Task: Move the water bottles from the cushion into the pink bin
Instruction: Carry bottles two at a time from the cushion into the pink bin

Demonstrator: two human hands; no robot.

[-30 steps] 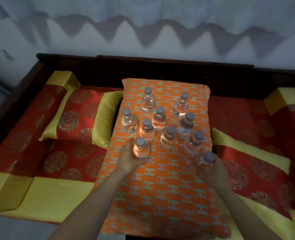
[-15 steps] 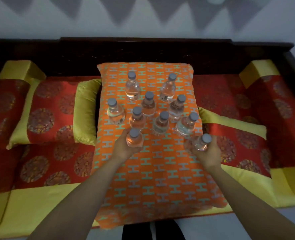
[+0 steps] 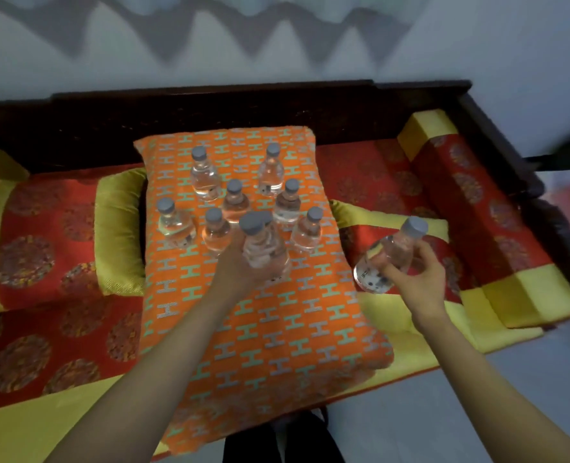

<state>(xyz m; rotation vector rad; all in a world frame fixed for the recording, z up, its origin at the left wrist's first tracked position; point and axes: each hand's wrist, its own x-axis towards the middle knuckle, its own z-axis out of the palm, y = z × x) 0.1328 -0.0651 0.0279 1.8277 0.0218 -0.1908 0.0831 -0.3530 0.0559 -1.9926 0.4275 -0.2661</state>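
Water bottles stand clustered, seven of them, on the far half of the orange patterned cushion (image 3: 267,329), which lies across a red-and-yellow daybed (image 3: 59,329). Left hand (image 3: 240,265) has its fingers wrapped around one grey-capped bottle (image 3: 263,248) lifted above the cushion. Right hand (image 3: 417,279) grasps a tilted bottle (image 3: 390,255) off the cushion's right edge.

Near half of orange cushion (image 3: 277,329) bare, 7 standing bottles (image 3: 270,168) (tightly clustered) crowding far half
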